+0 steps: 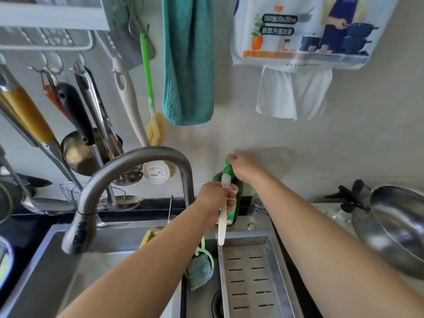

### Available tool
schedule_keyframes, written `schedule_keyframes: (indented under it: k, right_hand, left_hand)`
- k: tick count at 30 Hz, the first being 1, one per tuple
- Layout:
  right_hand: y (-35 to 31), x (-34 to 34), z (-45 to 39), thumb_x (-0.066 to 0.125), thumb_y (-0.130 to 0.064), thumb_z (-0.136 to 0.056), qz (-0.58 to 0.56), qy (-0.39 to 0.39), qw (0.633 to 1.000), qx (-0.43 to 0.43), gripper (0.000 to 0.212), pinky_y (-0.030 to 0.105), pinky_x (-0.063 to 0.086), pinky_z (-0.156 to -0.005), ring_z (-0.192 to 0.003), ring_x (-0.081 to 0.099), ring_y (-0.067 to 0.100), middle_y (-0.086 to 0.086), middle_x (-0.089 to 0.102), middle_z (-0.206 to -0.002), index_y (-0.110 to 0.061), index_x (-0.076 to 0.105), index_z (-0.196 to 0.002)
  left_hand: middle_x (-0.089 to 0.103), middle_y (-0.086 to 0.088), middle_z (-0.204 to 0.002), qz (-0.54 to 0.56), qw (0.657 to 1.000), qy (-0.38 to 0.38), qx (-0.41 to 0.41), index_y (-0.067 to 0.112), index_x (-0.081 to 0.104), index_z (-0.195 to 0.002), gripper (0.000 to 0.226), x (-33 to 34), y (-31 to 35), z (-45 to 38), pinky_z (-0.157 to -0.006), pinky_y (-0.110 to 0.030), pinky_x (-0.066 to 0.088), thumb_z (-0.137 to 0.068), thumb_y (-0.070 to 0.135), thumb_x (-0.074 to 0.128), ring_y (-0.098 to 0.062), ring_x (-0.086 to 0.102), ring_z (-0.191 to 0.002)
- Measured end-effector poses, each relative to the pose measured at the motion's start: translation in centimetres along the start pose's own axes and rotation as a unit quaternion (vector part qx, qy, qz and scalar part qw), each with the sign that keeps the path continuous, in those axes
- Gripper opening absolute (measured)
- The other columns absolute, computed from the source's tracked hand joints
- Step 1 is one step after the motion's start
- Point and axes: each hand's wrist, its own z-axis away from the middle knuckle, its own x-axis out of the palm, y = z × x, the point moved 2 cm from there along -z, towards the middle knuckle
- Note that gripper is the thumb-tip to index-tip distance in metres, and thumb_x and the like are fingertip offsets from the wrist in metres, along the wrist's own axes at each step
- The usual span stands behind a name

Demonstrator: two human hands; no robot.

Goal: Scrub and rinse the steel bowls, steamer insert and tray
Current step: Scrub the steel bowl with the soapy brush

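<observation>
My left hand (214,199) grips a small white brush (222,223) upright, bristles up, just under the spout of a green dish-soap bottle (236,198) that stands on the sink's back ledge. My right hand (241,167) presses down on the bottle's green pump top (227,165). A slotted steel tray (252,278) sits across the right side of the sink (68,271). A large steel bowl (399,228) rests on the counter at the far right. No steamer insert can be made out.
The grey faucet (128,180) arches over the sink at left. A teal scrub pad (198,269) hangs on the sink divider. Ladles and utensils (87,125) hang on the wall at left, with a teal towel (187,60) and a paper-towel pack (298,31) above.
</observation>
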Motion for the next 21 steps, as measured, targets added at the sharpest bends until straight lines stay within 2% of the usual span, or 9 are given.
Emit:
schedule_keyframes:
  k: [2, 5, 11, 15, 17, 21]
  right_hand:
    - [0.04, 0.14, 0.21, 0.032, -0.036, -0.110, -0.003, 0.009, 1.000, 0.003, 0.050, 0.034, 0.041, -0.086, -0.109, 0.060, 0.035, 0.020, 0.062, -0.108, 0.003, 0.063, -0.114]
    - [-0.07, 0.15, 0.67, 0.034, -0.038, -0.110, -0.001, 0.005, 1.000, 0.006, 0.050, 0.034, 0.042, -0.088, -0.110, 0.060, 0.034, 0.021, 0.064, -0.115, 0.002, 0.063, -0.116]
    - [-0.09, 0.00, 0.80, 0.035, -0.036, -0.110, 0.012, 0.002, 1.000, 0.006, 0.047, 0.029, 0.036, -0.080, -0.100, 0.058, 0.030, 0.014, 0.058, -0.102, 0.001, 0.064, -0.113]
    - [-0.10, 0.14, 0.46, 0.036, -0.036, -0.110, 0.009, 0.005, 1.000, 0.012, 0.047, 0.029, 0.037, -0.081, -0.108, 0.061, 0.033, 0.018, 0.064, -0.112, 0.001, 0.065, -0.117]
    - [-0.06, 0.27, 0.20, 0.037, -0.036, -0.109, 0.005, 0.009, 1.000, 0.021, 0.047, 0.029, 0.037, -0.081, -0.101, 0.060, 0.031, 0.019, 0.065, -0.116, 0.000, 0.065, -0.117]
    - [0.19, 0.38, 0.06, 0.037, -0.037, -0.109, 0.003, 0.011, 0.999, 0.031, 0.046, 0.028, 0.037, -0.079, -0.090, 0.055, 0.026, 0.017, 0.065, -0.109, 0.000, 0.065, -0.115]
  left_hand:
    - [0.061, -0.010, -0.077, -0.002, 1.000, -0.002, 0.002, 0.008, 0.062, -0.099, 0.026, 0.11, 0.06, 0.05, -0.056, -0.032, 0.044, -0.106, -0.003, 0.040, -0.019, 0.052, -0.061]
    - [0.060, -0.009, -0.075, 0.002, 1.000, -0.004, 0.006, 0.008, 0.061, -0.098, 0.027, 0.24, 0.12, 0.33, -0.056, -0.032, 0.043, -0.106, -0.004, 0.038, -0.019, 0.051, -0.061]
    - [0.062, -0.009, -0.075, 0.011, 1.000, -0.008, 0.011, 0.010, 0.060, -0.100, 0.028, 0.04, 0.23, 0.71, -0.056, -0.031, 0.042, -0.106, -0.006, 0.037, -0.019, 0.048, -0.059]
    - [0.063, -0.007, -0.071, 0.011, 1.000, -0.012, 0.012, 0.009, 0.060, -0.106, 0.027, -0.16, 0.30, 0.41, -0.057, -0.031, 0.044, -0.105, -0.006, 0.037, -0.018, 0.049, -0.060]
    - [0.062, -0.007, -0.072, 0.012, 1.000, -0.016, 0.015, 0.008, 0.059, -0.109, 0.027, -0.17, 0.34, 0.24, -0.056, -0.031, 0.044, -0.104, -0.007, 0.037, -0.018, 0.049, -0.059]
    - [0.060, -0.009, -0.074, 0.019, 0.999, -0.027, 0.018, 0.007, 0.059, -0.110, 0.027, -0.03, 0.30, 0.30, -0.055, -0.031, 0.041, -0.104, -0.008, 0.037, -0.018, 0.047, -0.059]
